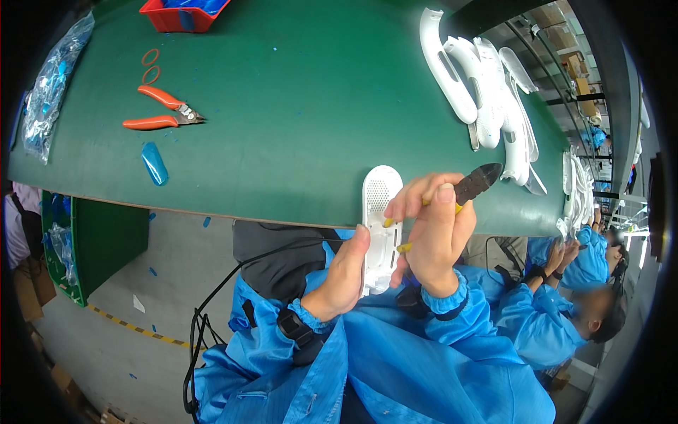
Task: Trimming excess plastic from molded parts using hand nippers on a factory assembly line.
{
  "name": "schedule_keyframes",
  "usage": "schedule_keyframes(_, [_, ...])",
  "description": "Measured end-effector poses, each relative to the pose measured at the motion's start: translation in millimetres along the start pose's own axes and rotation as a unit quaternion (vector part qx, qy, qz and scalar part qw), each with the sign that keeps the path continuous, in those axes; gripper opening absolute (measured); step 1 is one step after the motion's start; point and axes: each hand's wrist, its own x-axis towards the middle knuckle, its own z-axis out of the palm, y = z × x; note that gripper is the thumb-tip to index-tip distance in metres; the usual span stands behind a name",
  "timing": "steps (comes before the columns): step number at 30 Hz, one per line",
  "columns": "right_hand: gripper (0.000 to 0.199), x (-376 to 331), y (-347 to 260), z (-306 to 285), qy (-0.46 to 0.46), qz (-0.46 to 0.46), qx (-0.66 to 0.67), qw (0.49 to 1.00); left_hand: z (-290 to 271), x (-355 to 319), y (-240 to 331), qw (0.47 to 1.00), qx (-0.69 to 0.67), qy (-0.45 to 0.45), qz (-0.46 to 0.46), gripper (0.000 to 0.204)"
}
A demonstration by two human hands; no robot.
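Currently, my left hand (341, 278) is gripping a white part (381, 267) by its left edge; beside it, my right hand (438, 230) is clasping pliers (479, 182).

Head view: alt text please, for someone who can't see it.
A person's left hand holds a white part with a perforated end near the edge of a green table, while the right hand grips yellow-handled pliers. Orange-handled cutters lie at left on the table; curved white parts are piled at right.
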Motion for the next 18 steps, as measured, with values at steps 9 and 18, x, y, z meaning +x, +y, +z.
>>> schedule_keyframes(9, [0.021, -4.1, 2.4, 0.0, -0.020, -0.028, -0.049, 0.998, 2.6, -2.9, 2.1, 1.000, 0.013, 0.022, -0.009, 0.071])
schedule_keyframes(18, [0.018, -5.5, 6.3, -1.4, -0.025, -0.062, -0.112, 0.991, -2.8, -1.5, -2.6, 1.000, 0.029, 0.004, 0.001, 0.071])
